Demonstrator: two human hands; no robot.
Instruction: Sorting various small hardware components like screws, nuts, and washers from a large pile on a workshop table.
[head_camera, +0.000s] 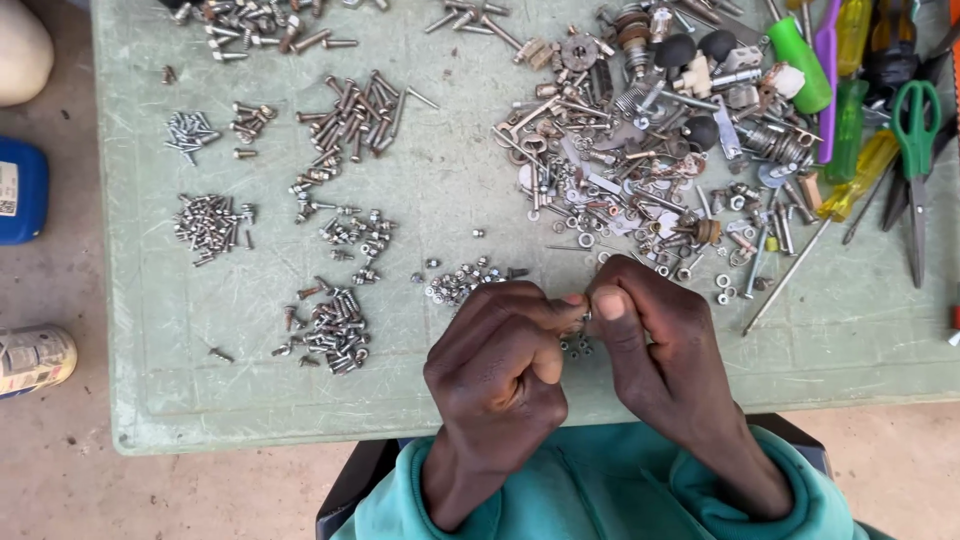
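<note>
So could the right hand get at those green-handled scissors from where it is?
Probably yes: the green-handled scissors lie uncovered at the table's right edge, nothing between, but the right hand is pinching a tiny part with the left hand.

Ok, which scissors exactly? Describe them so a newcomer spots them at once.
Start at the pale green plastic table and go to its far right edge, among the screwdrivers. The green-handled metal scissors lie there, blades toward the person. Only they have looped handles.

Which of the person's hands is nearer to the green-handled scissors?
The right hand. The green-handled scissors lie at the table's far right edge, up and to the right of it. The left hand sits further away, on the other side of the right hand.
</note>
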